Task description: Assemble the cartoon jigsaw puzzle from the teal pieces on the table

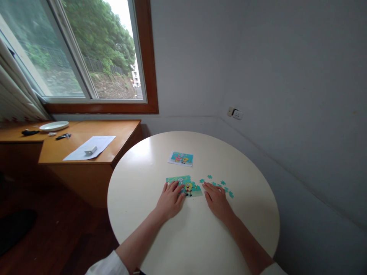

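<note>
A partly joined cartoon jigsaw puzzle [187,183] lies in the middle of a round cream table [143,191]. My left hand [171,199] rests flat on the puzzle's lower left part, fingers stretched out. My right hand [216,199] lies flat on the table just right of the puzzle, fingers spread toward several loose teal pieces [222,186]. Neither hand holds anything. Farther back lies a small reference picture card [180,158].
A wooden desk [86,164] stands left of the table under a window, bearing a white sheet [94,145] with a small box, a white plate [54,125] and small dark items. A wall socket [235,113] sits on the grey wall behind.
</note>
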Action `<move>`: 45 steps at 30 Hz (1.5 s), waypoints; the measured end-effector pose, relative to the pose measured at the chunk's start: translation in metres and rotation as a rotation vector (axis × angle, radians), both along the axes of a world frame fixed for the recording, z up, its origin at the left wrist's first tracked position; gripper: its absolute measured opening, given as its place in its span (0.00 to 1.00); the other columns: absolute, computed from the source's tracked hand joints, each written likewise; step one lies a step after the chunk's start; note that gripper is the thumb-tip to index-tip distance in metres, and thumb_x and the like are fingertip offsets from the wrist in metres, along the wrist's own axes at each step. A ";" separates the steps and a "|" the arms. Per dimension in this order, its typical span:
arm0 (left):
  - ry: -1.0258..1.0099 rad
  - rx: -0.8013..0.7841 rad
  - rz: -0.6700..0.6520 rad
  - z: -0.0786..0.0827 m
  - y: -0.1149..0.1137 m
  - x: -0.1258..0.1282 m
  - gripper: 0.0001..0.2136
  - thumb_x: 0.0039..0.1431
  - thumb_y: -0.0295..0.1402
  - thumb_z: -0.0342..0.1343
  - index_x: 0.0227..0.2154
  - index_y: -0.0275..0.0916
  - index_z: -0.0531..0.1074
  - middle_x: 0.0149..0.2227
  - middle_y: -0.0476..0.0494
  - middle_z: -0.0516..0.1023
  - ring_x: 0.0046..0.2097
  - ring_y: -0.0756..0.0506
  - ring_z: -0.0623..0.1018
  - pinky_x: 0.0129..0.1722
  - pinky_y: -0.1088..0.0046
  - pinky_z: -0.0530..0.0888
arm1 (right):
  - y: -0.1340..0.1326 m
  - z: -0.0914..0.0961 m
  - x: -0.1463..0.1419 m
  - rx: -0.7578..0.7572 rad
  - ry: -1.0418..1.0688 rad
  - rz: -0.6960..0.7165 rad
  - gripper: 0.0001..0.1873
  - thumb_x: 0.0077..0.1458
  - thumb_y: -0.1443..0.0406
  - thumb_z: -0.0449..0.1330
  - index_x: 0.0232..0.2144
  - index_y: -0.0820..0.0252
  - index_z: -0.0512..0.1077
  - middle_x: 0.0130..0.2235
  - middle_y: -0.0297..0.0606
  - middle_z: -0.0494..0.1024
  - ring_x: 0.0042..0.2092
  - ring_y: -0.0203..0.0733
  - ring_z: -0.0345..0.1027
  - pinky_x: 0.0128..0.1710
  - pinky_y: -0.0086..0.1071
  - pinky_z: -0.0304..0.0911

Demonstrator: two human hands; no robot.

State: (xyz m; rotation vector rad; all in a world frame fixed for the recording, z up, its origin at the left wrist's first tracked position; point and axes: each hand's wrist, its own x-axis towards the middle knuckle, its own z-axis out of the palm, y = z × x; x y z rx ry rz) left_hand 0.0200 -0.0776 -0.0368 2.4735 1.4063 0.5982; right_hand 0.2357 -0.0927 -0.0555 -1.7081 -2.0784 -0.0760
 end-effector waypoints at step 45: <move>-0.989 -0.320 0.354 0.014 0.083 -0.009 0.08 0.48 0.35 0.52 0.31 0.37 0.68 0.38 0.39 0.73 0.41 0.43 0.72 0.42 0.65 0.66 | 0.038 0.059 0.030 -0.383 -0.110 -0.240 0.09 0.46 0.69 0.56 0.32 0.58 0.74 0.37 0.38 0.77 0.42 0.43 0.68 0.43 0.37 0.48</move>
